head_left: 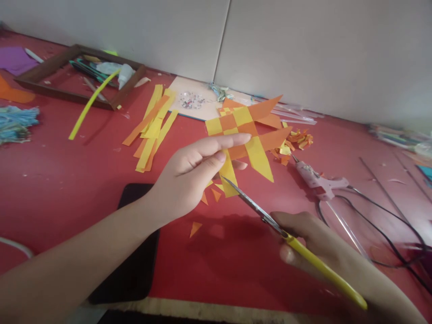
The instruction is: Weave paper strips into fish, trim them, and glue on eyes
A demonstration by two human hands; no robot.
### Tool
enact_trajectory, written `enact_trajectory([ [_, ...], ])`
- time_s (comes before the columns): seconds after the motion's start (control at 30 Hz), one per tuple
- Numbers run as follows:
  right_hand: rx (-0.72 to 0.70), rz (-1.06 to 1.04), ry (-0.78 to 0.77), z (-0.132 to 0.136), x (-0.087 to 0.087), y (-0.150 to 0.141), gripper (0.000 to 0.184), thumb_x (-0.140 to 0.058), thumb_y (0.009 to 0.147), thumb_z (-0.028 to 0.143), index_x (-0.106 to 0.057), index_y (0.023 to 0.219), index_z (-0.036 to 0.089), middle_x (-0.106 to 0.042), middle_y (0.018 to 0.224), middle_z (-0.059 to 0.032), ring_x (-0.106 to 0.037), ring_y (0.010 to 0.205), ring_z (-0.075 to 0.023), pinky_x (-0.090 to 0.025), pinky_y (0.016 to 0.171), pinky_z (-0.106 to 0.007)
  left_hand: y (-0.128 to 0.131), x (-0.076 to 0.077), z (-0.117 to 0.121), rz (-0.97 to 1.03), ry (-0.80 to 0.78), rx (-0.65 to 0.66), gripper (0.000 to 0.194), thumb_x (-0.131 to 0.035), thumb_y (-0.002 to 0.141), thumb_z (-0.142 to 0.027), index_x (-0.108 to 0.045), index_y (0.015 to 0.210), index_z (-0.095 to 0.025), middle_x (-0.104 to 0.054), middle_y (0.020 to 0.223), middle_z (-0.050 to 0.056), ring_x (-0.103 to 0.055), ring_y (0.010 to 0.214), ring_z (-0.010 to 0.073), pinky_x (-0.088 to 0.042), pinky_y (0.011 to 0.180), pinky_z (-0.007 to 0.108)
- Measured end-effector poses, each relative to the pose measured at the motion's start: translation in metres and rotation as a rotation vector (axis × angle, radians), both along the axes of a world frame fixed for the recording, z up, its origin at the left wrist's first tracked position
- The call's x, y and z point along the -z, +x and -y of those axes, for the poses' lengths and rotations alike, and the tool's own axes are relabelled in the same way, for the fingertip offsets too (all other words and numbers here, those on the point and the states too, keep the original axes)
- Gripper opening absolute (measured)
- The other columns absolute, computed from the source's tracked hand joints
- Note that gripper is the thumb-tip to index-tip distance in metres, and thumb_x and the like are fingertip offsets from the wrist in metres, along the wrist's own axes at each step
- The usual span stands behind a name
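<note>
My left hand [192,173] pinches a woven piece of orange and yellow paper strips [241,130] between thumb and fingers, above the red table. Several of its strip ends are cut to slanted points. My right hand [310,238] is wrapped round yellow-handled scissors [324,265]. The blades reach up and left, their tip at a yellow strip hanging below my left thumb; whether the blades are parted I cannot tell. Small orange and yellow paper offcuts [195,229] lie on the table beneath.
A pink glue gun [319,180] with a black cord lies at right. Loose paper strips [153,130] and a wooden frame [111,104] holding tools and a white bottle are at back left. A black flat device [135,261] lies under my left arm. Crumpled scraps [300,139] lie behind.
</note>
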State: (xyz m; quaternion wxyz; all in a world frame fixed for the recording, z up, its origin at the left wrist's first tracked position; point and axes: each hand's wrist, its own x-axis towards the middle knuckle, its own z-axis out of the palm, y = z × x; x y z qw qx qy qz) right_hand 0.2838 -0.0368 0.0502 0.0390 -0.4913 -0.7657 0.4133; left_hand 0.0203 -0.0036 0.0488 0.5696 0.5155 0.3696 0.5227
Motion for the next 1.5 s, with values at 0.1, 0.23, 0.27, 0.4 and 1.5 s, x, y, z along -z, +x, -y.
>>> enact_trajectory([
  [0.1,-0.006,-0.035,-0.136,-0.001,0.0033,0.0016,0.058,-0.046,0.083,0.077,-0.049,0.072,0.02,-0.035,0.064,0.0037,-0.03,0.058,-0.0109,-0.025,0.047,-0.025,0.0002,0.0003,0.0001,0.01,-0.011,0.006,0.031,-0.051,0.098,-0.018,-0.071,0.118,-0.031,-0.068,0.127,-0.002,-0.071,0.103,0.0196,-0.057,0.084,0.027],
  [0.23,0.003,-0.036,-0.169,-0.0019,0.0043,0.0031,0.058,-0.047,0.082,0.077,-0.045,0.071,0.02,-0.034,0.065,0.0041,-0.029,0.058,-0.0108,-0.023,0.049,-0.025,0.0004,0.0004,0.0,0.042,-0.021,0.011,0.031,-0.052,0.097,-0.017,-0.071,0.117,-0.031,-0.068,0.128,-0.002,-0.071,0.103,0.0193,-0.057,0.086,0.028],
  [0.27,0.002,-0.035,-0.173,-0.002,0.0042,0.0033,0.058,-0.047,0.082,0.077,-0.043,0.07,0.021,-0.034,0.065,0.0041,-0.029,0.058,-0.0108,-0.023,0.049,-0.025,0.0004,0.0004,-0.0001,0.052,-0.021,0.015,0.031,-0.052,0.097,-0.017,-0.072,0.117,-0.031,-0.067,0.129,-0.002,-0.071,0.103,0.0195,-0.057,0.086,0.028],
  [0.4,0.009,-0.02,-0.185,-0.003,0.0041,0.0036,0.06,-0.047,0.08,0.079,-0.042,0.069,0.021,-0.033,0.064,0.0044,-0.027,0.059,-0.0108,-0.022,0.05,-0.026,0.0002,0.0,-0.0004,0.063,-0.021,0.029,0.032,-0.052,0.097,-0.017,-0.072,0.117,-0.032,-0.064,0.133,-0.004,-0.071,0.103,0.0209,-0.058,0.08,0.027],
  [1.5,0.026,0.013,-0.186,-0.0069,0.0022,0.0005,0.063,-0.053,0.075,0.082,-0.039,0.065,0.021,-0.027,0.062,0.0063,-0.021,0.057,-0.0096,-0.017,0.049,-0.025,0.0009,-0.0005,0.0012,0.063,-0.052,0.011,0.029,-0.054,0.096,-0.021,-0.072,0.115,-0.031,-0.07,0.12,-0.001,-0.071,0.104,0.0248,-0.058,0.074,0.028],
])
